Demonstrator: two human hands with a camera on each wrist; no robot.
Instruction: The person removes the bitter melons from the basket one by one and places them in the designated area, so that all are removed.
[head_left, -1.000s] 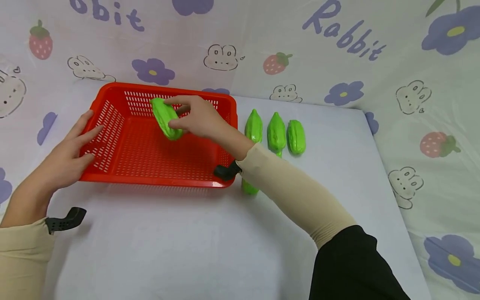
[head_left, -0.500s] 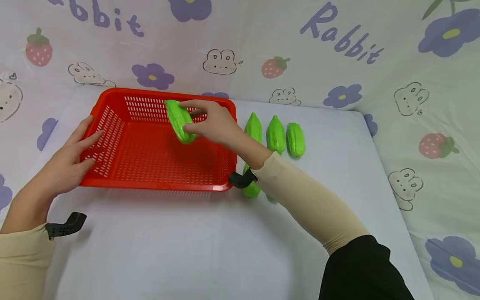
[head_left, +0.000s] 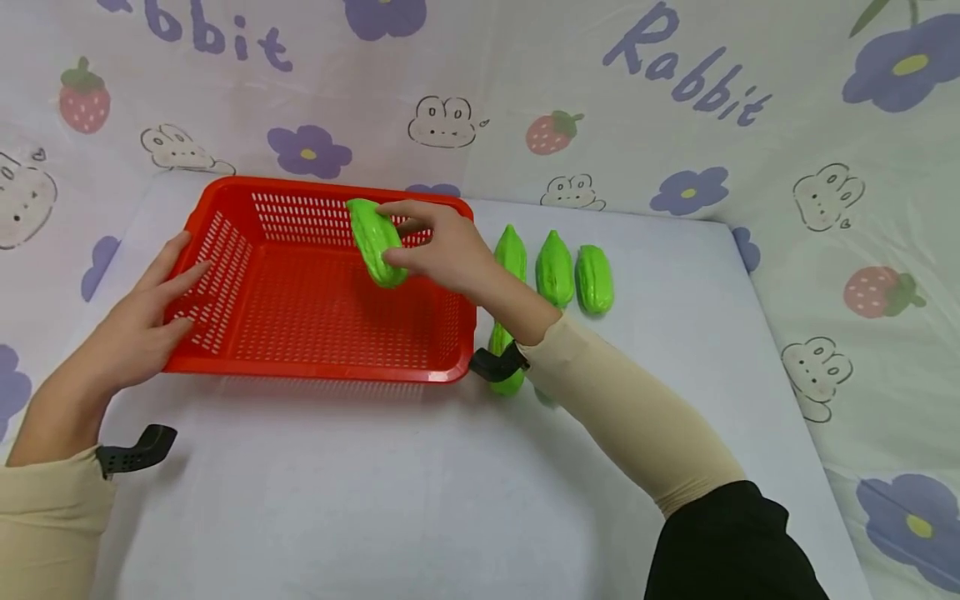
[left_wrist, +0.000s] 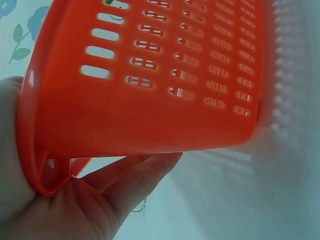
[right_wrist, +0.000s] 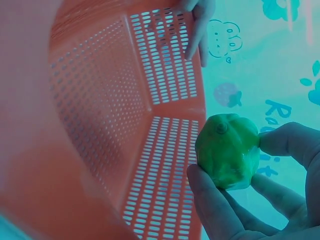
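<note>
My right hand point(head_left: 453, 254) pinches a bright green ribbed gourd point(head_left: 375, 246) between thumb and fingers, over the right half of the red basket point(head_left: 292, 304). Up close in the right wrist view, the gourd point(right_wrist: 227, 152) shows its lobed end with a small nub. At the basket's left side, my left hand point(head_left: 135, 329) grips the rim, with fingers reaching over the slotted wall. From the left wrist view, that hand point(left_wrist: 100, 205) wraps the rim's edge near a corner of the basket point(left_wrist: 130, 115).
Right of the basket, more green gourds lie on the white table point(head_left: 390, 500): a back row with one at its right end point(head_left: 595, 279), and a nearer one point(head_left: 507, 379), partly behind my right forearm. A cloth printed with rabbits point(head_left: 442, 123) hangs behind.
My right hand has carried the green gourd rightward over the basket, from near its middle toward its right side. The left hand has kept its place on the rim.
</note>
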